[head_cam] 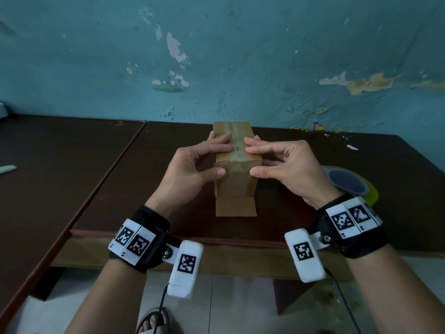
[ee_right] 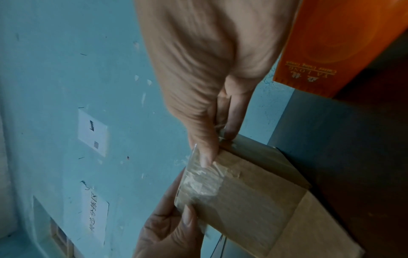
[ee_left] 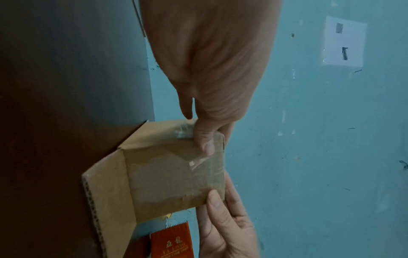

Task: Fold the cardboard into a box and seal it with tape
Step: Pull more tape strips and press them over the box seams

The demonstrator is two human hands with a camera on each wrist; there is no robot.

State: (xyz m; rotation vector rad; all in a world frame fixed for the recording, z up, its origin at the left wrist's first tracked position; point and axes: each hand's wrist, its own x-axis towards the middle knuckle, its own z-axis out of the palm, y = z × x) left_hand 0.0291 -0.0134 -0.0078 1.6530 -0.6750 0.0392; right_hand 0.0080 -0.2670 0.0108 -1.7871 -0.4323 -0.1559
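1. While the left hand (head_cam: 192,165) and right hand (head_cam: 289,165) press flat fingers on top and thumbs on the near face, uneven pressure may wrinkle the tape (ee_right: 205,181).
2. The box (head_cam: 234,186) stands on the table (head_cam: 120,177); its lower flap (head_cam: 235,207) lies open, so it may tip.

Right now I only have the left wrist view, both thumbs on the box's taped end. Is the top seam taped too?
Observer: The head view shows a glossy strip along the top seam of the box; left hand and right hand press their fingers flat on either side of it.
Operator: And the tape roll?
Observer: The tape roll lies on the table just right of the right hand, held by neither.
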